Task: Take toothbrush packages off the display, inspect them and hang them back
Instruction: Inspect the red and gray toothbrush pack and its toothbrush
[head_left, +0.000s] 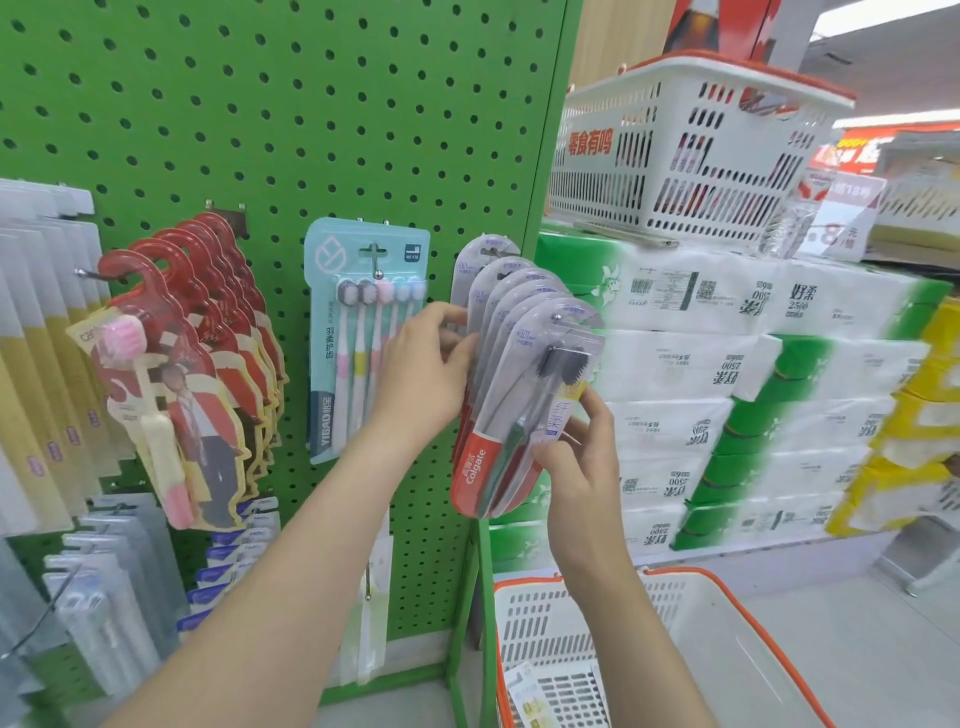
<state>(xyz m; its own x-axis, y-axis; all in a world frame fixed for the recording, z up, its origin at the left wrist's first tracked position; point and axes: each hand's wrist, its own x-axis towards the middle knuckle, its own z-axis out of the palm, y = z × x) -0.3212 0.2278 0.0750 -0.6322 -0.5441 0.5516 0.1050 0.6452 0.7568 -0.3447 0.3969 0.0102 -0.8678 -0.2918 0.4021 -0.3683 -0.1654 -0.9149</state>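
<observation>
At a green pegboard (311, 104) in a shop aisle, we work both hands on a row of Colgate packs (491, 296) hanging from a single hook near the board's right edge. Our right hand (579, 452) pinches the lower right edge of the front toothbrush package (519, 421), thumb on the face of the card and fingers behind it. That package has a red base and dark-bristled brushes under clear plastic. It tilts with its foot swung to the left and its top at the hook's tip; we cannot tell whether the hook passes through its hanging hole. Our left hand (423, 371) reaches in from the left, fingers curled round the left edges of the packs behind the front one and gripping them.

Just left of our left hand hangs a teal five-brush pack (358, 364), and further left a row of red packs (218, 353) with a pink brush at the front. Grey blister packs (104, 582) fill the hooks lower left. To the right, wrapped tissue bundles (727, 374) are stacked high with a white slotted basket (675, 171) on top. An orange-rimmed basket (737, 597) stands on the floor below our right forearm.
</observation>
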